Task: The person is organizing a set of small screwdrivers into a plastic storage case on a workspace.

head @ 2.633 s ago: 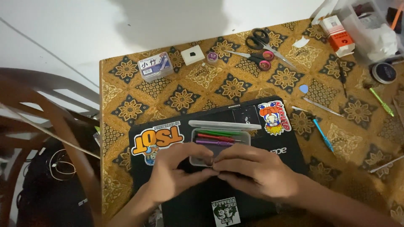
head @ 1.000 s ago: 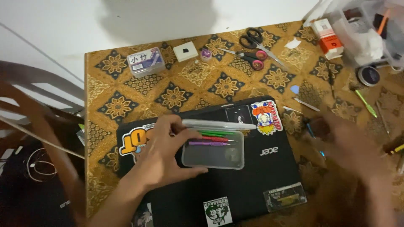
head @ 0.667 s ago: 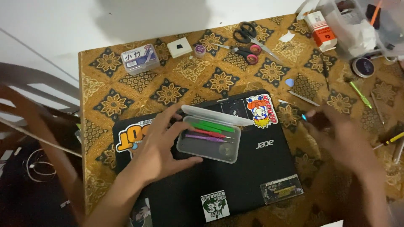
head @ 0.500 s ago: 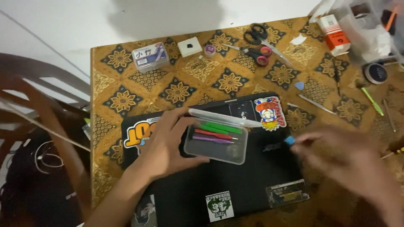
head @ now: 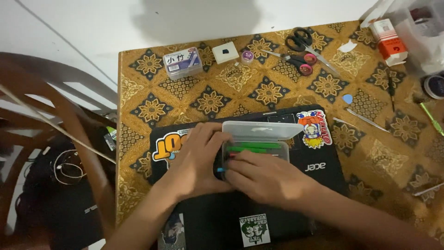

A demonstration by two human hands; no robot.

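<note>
So a clear plastic pencil case (head: pixel 257 139) is being worked on at the centre of the frame, sitting on a closed black laptop (head: pixel 277 203) that's covered in stickers. The case's long axis is running left to right, and its lid is being held open, tipped toward the upper edge. The left hand (head: pixel 196 159) is being pressed against the case's left end, fingers curled round it. The right hand (head: pixel 273 178) is being laid over the lower front edge, fingers bent, with a small blue-tipped pen (head: pixel 221 170) apparently being pinched at the fingertips, though the grip itself can't really be made out. Both hands are touching the case, so neither is nearer; it lies just above them in the frame.

Inside, at least two green pens (head: pixel 254 147) and something red are being shown; the rest is hidden.

Counted on the patterned surface (head: pixel 194 97): two pairs of scissors (head: pixel 303 48) at upper right, one small clear box (head: pixel 183 62) at upper left, one white square (head: pixel 225 52), one orange-and-white carton (head: pixel 388 39).
</note>
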